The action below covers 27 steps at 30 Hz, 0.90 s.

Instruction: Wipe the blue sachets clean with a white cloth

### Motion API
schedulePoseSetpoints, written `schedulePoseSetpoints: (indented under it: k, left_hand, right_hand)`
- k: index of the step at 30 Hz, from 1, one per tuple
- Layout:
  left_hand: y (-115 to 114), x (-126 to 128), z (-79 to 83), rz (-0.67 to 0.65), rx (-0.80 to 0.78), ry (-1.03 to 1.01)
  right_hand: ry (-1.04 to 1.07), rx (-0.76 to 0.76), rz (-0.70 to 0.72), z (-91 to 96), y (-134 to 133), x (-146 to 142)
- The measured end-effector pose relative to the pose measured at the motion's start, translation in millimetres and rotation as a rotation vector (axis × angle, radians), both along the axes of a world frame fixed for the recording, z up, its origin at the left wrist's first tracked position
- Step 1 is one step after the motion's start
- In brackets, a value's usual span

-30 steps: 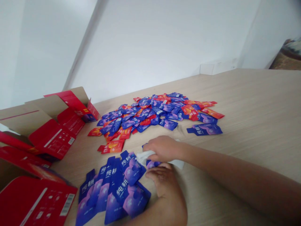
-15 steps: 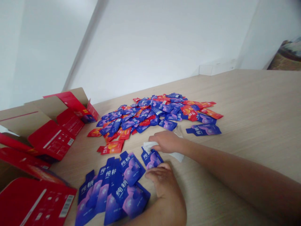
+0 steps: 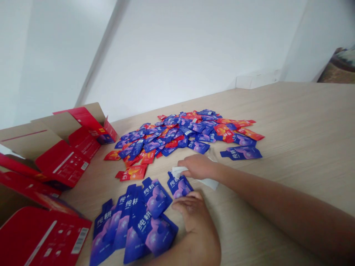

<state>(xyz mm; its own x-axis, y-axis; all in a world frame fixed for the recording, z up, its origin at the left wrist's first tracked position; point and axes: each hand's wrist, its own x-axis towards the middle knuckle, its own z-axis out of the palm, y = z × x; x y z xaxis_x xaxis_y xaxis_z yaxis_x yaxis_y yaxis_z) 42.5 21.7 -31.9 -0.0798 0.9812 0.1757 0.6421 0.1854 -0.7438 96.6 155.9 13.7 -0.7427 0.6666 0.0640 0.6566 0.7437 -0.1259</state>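
Note:
My left hand (image 3: 191, 212) is closed at the lower end of a blue-purple pouch (image 3: 177, 187), holding it just above the wood-look table. In my right hand (image 3: 196, 166) is a crumpled white tissue (image 3: 179, 170), pressed by the fingertips against the pouch's upper right part. Part of the tissue also sticks out below that wrist. Several flat blue pouches (image 3: 130, 218) lie overlapping to the left of my left hand, their narrow necks pointing away from me.
A heap of blue and red-orange pouches (image 3: 172, 133) spreads across the middle of the table (image 3: 291, 147). One blue pouch (image 3: 241, 152) lies apart at its right. Open red cartons (image 3: 63, 162) line the left side. A white wall (image 3: 194, 48) stands behind.
The right hand with the tissue has shifted very slightly to the right over the pouch. Otherwise the scene has only moved a little with the camera.

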Motion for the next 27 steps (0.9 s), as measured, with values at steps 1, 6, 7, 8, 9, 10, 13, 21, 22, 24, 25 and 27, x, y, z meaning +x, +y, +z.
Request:
schedulePoseSetpoints:
  k: [1,6,7,8,9,10,13,21,22,24,25,27]
  left_hand:
    - [0,0,0.0,0.010,0.002,0.003]
    - [1,-3,6.8,-0.012,-0.023,-0.062]
    - [1,-3,9.1,-0.014,-0.028,-0.078]
    - [1,-3,11.2,-0.011,-0.031,-0.091]
    - [1,-3,13.0,-0.010,-0.032,-0.098]
    - [0,-3,14.4,-0.011,-0.032,-0.101]
    - [0,-2,15.7,-0.017,-0.032,-0.095]
    - [-1,-2,11.6,0.002,-0.032,-0.049]
    - [-1,-2,11.2,0.001,-0.030,-0.046]
    - [0,-2,10.7,0.003,-0.023,-0.045]
    - [0,-2,10.8,0.004,-0.023,-0.051]
    - [1,-2,11.2,0.008,-0.037,-0.078]
  right_hand:
    - [0.008,0.012,-0.024,2.2,2,2]
    - [0.123,0.020,0.094,19.3,-15,-3]
    - [0.123,0.006,0.140,21.3,-20,-6]
    - [0.101,-0.013,0.175,22.1,-25,-9]
    - [0.072,-0.035,0.202,21.8,-29,-11]
    - [0.041,-0.057,0.216,20.5,-32,-12]
    - [-0.008,-0.077,0.200,13.4,-33,-14]
    - [0.006,0.013,0.018,3.8,-9,-4]
    - [0.006,0.021,-0.001,4.7,-7,-3]
    - [0.026,0.028,-0.004,8.3,-8,-2]
    - [0.047,0.027,0.016,10.5,-11,-3]
    - [0.080,0.013,0.096,14.8,-18,-6]
